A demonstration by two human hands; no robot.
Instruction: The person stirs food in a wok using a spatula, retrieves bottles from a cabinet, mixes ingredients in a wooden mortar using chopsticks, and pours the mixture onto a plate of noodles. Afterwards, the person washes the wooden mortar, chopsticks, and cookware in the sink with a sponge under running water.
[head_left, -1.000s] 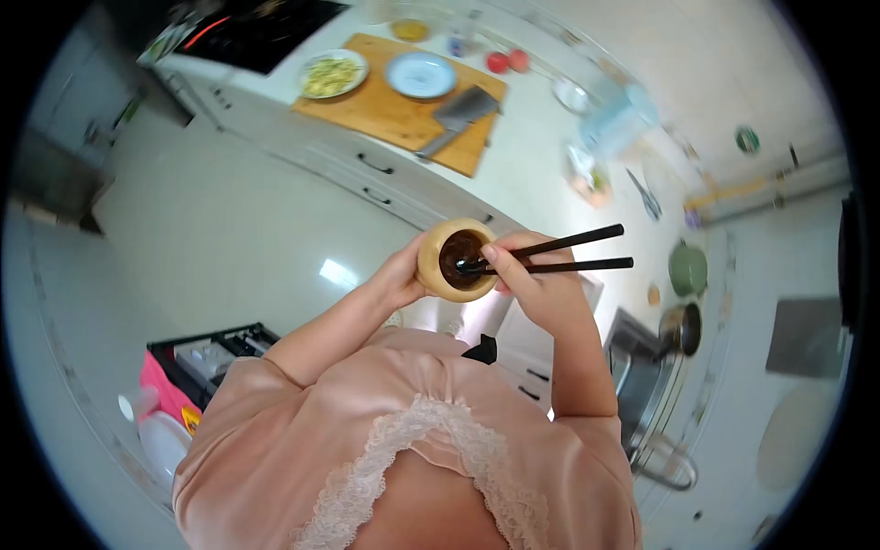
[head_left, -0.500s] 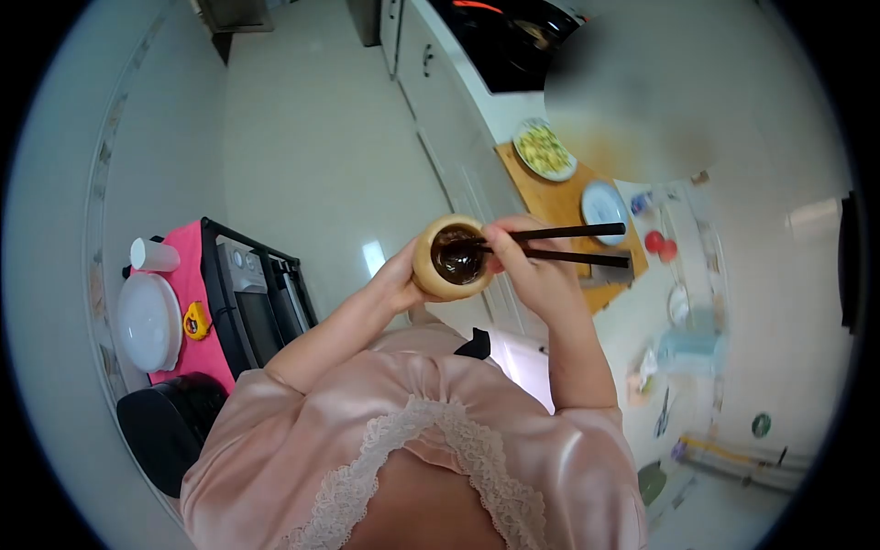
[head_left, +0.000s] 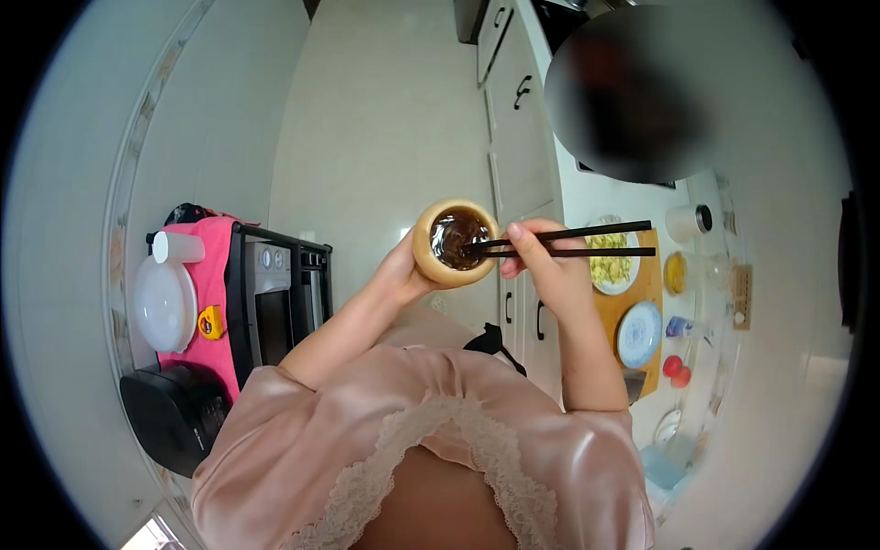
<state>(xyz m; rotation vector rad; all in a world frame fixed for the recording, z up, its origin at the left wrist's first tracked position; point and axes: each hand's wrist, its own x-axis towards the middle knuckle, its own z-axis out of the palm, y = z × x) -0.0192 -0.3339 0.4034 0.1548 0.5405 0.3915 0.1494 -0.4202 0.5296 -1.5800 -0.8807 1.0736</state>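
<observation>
In front of my body, my left hand is wrapped round the side of a pale wooden-looking bowl. Dark brown liquid with a shiny surface lies inside it. A pair of black chopsticks is gripped in my right hand, just right of the bowl. Their tips dip into the liquid, while the other ends stick out to the right. My left fingers are partly hidden behind the bowl.
On the right counter, a cutting board bears a plate of chopped yellow-green food and a blue-white plate. Two red round items lie near the wall. At left, a pink cloth carries a white plate and yellow tape measure.
My view has turned, so the counter and board sit lower and further right. The chopstick tips have moved within the liquid, and its surface shows swirls. Both hands keep their hold.
</observation>
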